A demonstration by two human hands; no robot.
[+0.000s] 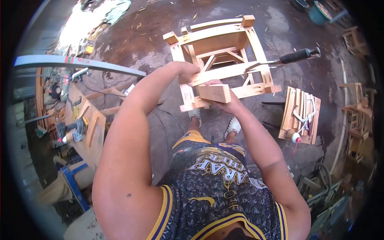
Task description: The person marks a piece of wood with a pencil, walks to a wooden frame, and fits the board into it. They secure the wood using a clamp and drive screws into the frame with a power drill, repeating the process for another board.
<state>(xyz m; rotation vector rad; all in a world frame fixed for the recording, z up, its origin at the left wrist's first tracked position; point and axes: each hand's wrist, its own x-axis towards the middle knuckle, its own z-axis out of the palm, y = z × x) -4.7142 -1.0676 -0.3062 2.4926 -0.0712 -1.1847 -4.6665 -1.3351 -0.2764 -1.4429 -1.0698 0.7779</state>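
Observation:
A pale wooden frame with corner posts (187,96), like a stool or chair frame, stands in front of me. My left hand (189,73) is closed at the near left corner, around the end of a wooden rail (226,73) lying across the frame; its fingertips are mostly hidden. Just below, my right hand (231,105) grips a short wooden block (214,93) from underneath, thumb over its upper edge. The block overlaps the frame's near side. A metal tool with a black grip (296,56) rests over the right side, its shaft reaching the rail.
At right, a small stand (307,104) carries wood strips, a locking clamp (305,116) and a white bottle (295,137). A workbench (90,138) with a drill (76,129) lies left, near a grey metal bar (96,63). More wooden frames (356,120) line the far right.

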